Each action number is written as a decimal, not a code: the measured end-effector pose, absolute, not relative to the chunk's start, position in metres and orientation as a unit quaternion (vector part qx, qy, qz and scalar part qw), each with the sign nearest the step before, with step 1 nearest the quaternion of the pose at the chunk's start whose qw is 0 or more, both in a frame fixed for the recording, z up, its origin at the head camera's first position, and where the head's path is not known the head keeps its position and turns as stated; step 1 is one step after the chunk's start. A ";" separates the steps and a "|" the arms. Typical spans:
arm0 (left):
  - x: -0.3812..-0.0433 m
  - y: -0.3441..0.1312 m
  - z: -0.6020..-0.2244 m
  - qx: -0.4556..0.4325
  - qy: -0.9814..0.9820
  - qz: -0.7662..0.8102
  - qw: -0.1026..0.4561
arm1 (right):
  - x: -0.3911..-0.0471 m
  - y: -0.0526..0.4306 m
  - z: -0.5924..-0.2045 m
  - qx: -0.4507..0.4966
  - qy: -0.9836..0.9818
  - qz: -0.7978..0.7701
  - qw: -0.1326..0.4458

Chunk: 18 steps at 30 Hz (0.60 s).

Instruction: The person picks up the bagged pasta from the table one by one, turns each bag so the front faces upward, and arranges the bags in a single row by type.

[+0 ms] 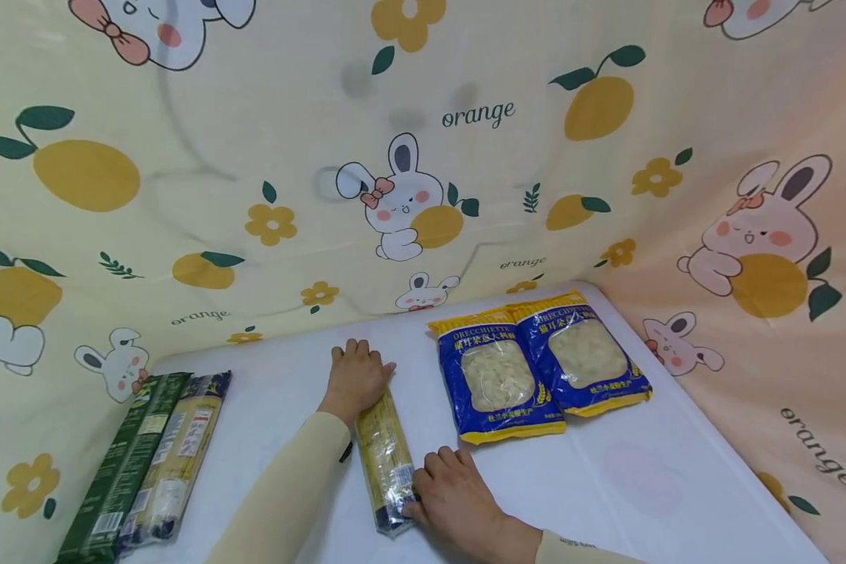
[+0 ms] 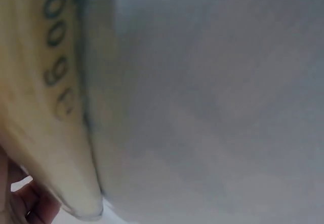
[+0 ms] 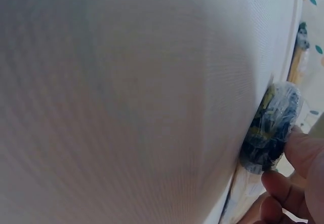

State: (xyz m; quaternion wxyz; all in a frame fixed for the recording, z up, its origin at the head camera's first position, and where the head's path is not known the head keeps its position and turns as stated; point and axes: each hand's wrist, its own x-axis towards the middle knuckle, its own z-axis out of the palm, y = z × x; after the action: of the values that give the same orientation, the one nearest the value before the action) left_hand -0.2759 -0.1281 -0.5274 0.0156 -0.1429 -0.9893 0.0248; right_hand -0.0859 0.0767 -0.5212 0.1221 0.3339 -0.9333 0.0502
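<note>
Long, clear-plastic yellow pasta pack (image 1: 383, 442), left of blue-and-yellow plastic orecchiette bags (image 1: 539, 368).
Left grip (image 1: 356, 380) holds far end; right grip (image 1: 458, 493) pinches near end. Light, even support advised against snapping.

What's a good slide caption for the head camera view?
Left hand and right hand holding opposite ends of a pasta packet, orecchiette bags nearby.
</note>
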 end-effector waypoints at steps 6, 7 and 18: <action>-0.273 -0.132 -0.528 -0.136 -0.990 0.021 0.024 | -0.085 0.076 -0.523 0.334 -0.934 0.058 0.108; -0.272 -0.133 -0.528 -0.138 -0.990 0.017 0.030 | -0.085 0.076 -0.523 0.334 -0.935 0.058 0.105; -0.269 -0.141 -0.508 -0.206 -0.951 -0.086 0.216 | -0.084 0.076 -0.523 0.317 -0.934 0.036 0.161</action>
State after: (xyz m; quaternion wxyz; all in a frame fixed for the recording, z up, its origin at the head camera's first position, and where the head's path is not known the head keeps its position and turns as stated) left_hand -0.2690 -0.1413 -0.5082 0.2155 -0.2059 -0.9507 -0.0856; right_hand -0.0837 0.0762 -0.5230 0.1612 0.3167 -0.9341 0.0357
